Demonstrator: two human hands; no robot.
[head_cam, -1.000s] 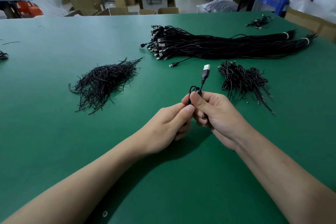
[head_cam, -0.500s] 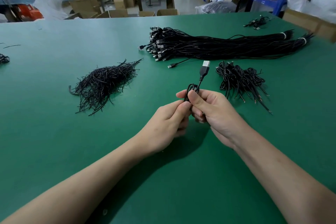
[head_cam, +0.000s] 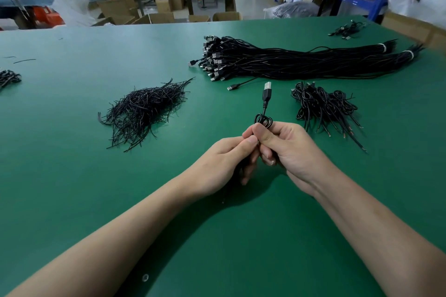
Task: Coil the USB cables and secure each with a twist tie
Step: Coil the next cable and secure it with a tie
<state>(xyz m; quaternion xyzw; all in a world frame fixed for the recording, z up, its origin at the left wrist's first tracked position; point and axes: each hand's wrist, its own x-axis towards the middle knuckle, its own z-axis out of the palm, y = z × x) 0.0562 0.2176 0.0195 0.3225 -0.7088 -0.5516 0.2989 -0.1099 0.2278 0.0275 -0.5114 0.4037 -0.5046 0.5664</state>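
Green matting covers a wide workbench (head_cam: 72, 176) in a warehouse. At its centre the two hands meet. The right hand (head_cam: 289, 149) grips a small coiled USB cable (head_cam: 263, 121), with loops showing above the thumb and the plug (head_cam: 267, 91) standing up toward 12 o'clock. The left hand (head_cam: 222, 164) pinches the coil's waist from 9 o'clock (fingers hide any tie there).

The cable looks light, thin and springy, so the loops would likely spring open if the pinch loosens. The waist seems the best hold, not the rigid plug.

Loose twist ties (head_cam: 144, 108) are heaped at 10 o'clock, straight cables (head_cam: 301, 62) bundled at 1 o'clock, and finished coils (head_cam: 323, 106) piled at 2 o'clock. Open mat separates the hands from every pile. The far edge lies well beyond, at 12 o'clock.
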